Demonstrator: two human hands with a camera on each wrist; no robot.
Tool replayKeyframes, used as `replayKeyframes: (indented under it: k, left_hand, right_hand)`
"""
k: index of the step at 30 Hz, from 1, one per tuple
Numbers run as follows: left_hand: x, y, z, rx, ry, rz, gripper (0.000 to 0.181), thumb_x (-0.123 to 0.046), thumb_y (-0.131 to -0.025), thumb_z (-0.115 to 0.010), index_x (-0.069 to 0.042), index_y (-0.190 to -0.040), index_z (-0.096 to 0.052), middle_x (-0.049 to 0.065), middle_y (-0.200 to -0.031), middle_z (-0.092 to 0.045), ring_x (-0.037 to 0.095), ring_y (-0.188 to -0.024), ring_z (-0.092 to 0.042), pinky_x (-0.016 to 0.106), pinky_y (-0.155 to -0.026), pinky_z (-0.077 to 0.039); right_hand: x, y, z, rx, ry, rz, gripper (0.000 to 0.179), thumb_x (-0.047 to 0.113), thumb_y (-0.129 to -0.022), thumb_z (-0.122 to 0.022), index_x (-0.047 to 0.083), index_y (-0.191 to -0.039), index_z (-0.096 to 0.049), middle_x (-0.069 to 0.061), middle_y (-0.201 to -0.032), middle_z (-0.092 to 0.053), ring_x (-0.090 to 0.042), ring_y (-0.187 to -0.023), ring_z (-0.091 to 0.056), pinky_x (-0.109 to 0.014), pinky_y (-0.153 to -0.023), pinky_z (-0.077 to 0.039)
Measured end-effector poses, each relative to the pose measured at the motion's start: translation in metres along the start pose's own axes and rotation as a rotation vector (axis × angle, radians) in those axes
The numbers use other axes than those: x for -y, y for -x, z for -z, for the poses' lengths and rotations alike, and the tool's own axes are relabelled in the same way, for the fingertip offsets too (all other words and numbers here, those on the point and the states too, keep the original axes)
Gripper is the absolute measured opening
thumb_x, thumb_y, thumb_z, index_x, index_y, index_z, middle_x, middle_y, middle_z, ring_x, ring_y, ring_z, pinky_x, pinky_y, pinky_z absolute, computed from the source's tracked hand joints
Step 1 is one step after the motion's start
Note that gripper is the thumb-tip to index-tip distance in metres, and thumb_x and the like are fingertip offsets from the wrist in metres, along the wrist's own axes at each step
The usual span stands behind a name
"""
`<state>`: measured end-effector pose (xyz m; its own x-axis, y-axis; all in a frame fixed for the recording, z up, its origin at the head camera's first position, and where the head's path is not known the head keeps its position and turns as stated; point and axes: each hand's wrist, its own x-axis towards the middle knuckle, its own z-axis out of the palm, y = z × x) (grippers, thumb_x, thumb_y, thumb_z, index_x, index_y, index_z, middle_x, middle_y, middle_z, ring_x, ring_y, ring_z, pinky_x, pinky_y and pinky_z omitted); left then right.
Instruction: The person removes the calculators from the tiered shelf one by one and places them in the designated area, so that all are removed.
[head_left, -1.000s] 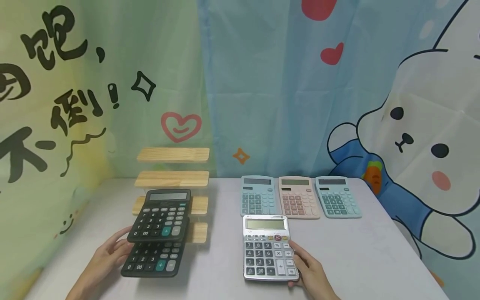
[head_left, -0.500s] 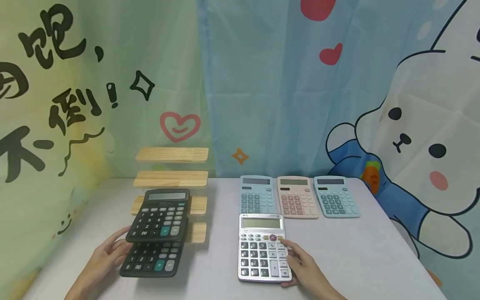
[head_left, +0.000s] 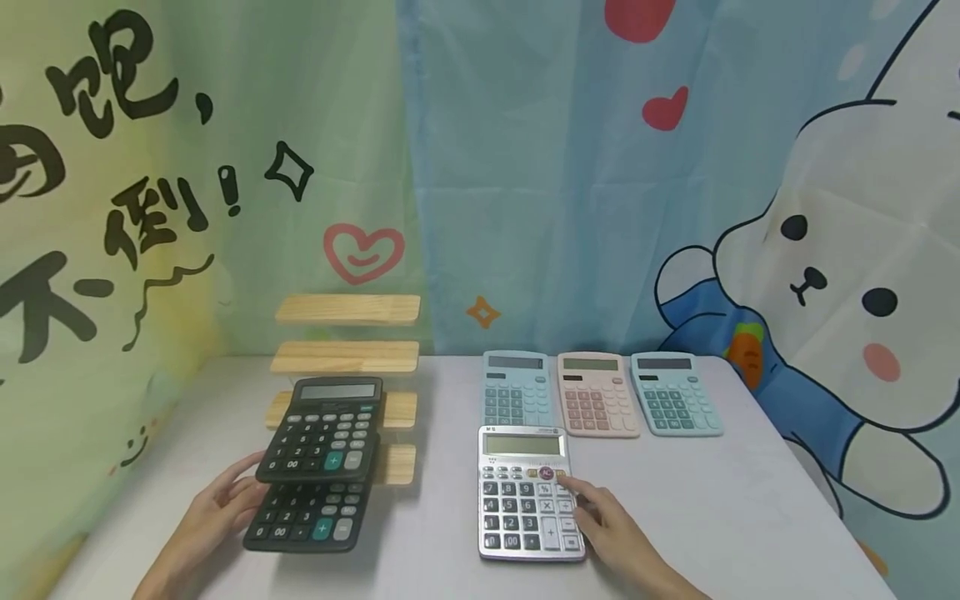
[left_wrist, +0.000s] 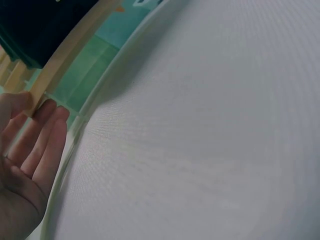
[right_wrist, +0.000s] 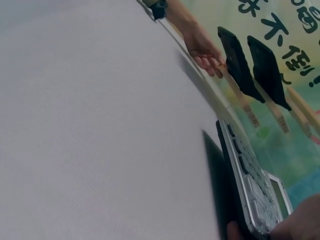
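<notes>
My left hand (head_left: 206, 521) is at the left end of the lowest tier of a wooden display shelf (head_left: 396, 465). In the left wrist view the thumb and fingers pinch that board's end (left_wrist: 45, 87). Two black calculators lean on the lower tiers, an upper one (head_left: 330, 425) and a lower one (head_left: 300, 521) partly hidden behind it. My right hand (head_left: 618, 533) grips the right edge of a silver calculator (head_left: 528, 500). In the right wrist view a shadow lies under this calculator (right_wrist: 250, 175), which stands off the white cloth. Some right fingers are hidden.
Behind the silver calculator lie a blue calculator (head_left: 517, 387), a pink calculator (head_left: 598, 396) and a mint calculator (head_left: 675, 392) in a row. Two upper shelf tiers (head_left: 345, 357) carry nothing. A printed curtain (head_left: 525, 208) hangs behind the white tabletop (head_left: 720, 517).
The silver calculator has shifted slightly to the left along with my right hand. My left hand keeps its place on the shelf, and the black calculators stay where they were.
</notes>
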<state>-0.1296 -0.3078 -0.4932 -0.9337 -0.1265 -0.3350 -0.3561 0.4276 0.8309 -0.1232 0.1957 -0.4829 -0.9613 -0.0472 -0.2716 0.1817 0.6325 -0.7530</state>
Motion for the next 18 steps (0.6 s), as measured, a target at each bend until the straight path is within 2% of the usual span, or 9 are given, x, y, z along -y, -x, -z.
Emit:
replayKeyframes:
  k: [2, 4, 7, 11, 16, 18]
  left_hand:
    - [0.0, 0.0006, -0.0003, 0.0, -0.003, -0.003, 0.084, -0.056, -0.093, -0.055, -0.017, -0.156, -0.017, 0.02, -0.138, -0.056, 0.007, -0.103, -0.067, 0.03, -0.095, -0.06]
    - [-0.0003, 0.0006, -0.0004, 0.001, -0.003, -0.013, 0.083, -0.055, -0.093, -0.055, -0.018, -0.156, -0.017, 0.019, -0.137, -0.057, 0.004, -0.101, -0.067, 0.03, -0.094, -0.06]
    - [-0.0011, -0.0002, -0.0004, 0.002, 0.0, -0.023, 0.082, -0.055, -0.093, -0.055, -0.018, -0.156, -0.018, 0.02, -0.137, -0.057, 0.0, -0.099, -0.066, 0.028, -0.094, -0.06]
    - [-0.0014, 0.0001, -0.0006, 0.004, 0.002, -0.03, 0.08, -0.054, -0.094, -0.054, -0.017, -0.156, -0.019, 0.021, -0.139, -0.054, 0.0, -0.101, -0.066, 0.026, -0.094, -0.06]
    - [-0.0011, 0.0014, -0.0008, 0.001, 0.002, -0.015, 0.082, -0.056, -0.093, -0.054, -0.016, -0.156, -0.019, 0.021, -0.14, -0.053, 0.008, -0.106, -0.067, 0.029, -0.096, -0.059]
    - [-0.001, 0.0015, -0.0007, -0.001, 0.0, -0.016, 0.082, -0.056, -0.094, -0.054, -0.016, -0.156, -0.019, 0.021, -0.14, -0.054, 0.01, -0.107, -0.067, 0.03, -0.097, -0.059]
  right_hand:
    - [-0.0003, -0.0004, -0.0002, -0.004, 0.018, 0.009, 0.045, 0.013, -0.096, -0.05, 0.025, -0.139, -0.051, -0.008, -0.134, -0.053, -0.028, -0.116, -0.057, -0.055, -0.1, -0.053]
    - [0.0001, -0.0013, 0.0, -0.01, 0.032, 0.022, 0.045, 0.011, -0.096, -0.05, 0.023, -0.139, -0.052, -0.008, -0.13, -0.054, -0.024, -0.11, -0.058, -0.051, -0.097, -0.056]
    - [0.001, -0.0031, 0.0, -0.01, 0.024, 0.024, 0.045, 0.008, -0.095, -0.049, 0.02, -0.139, -0.052, -0.006, -0.118, -0.054, -0.015, -0.096, -0.056, -0.038, -0.085, -0.059]
    - [0.0013, -0.004, -0.0011, -0.014, 0.021, 0.021, 0.046, 0.007, -0.094, -0.048, 0.019, -0.139, -0.052, -0.003, -0.107, -0.053, -0.012, -0.088, -0.052, -0.027, -0.078, -0.055]
    - [0.0006, -0.0046, -0.0029, -0.028, 0.031, 0.032, 0.046, 0.007, -0.094, -0.048, 0.018, -0.138, -0.052, -0.002, -0.105, -0.053, -0.011, -0.091, -0.051, -0.037, -0.086, -0.057]
    - [0.0012, -0.0041, -0.0033, -0.031, 0.028, 0.029, 0.046, 0.006, -0.093, -0.048, 0.019, -0.138, -0.052, -0.002, -0.105, -0.053, -0.012, -0.091, -0.05, -0.037, -0.087, -0.057]
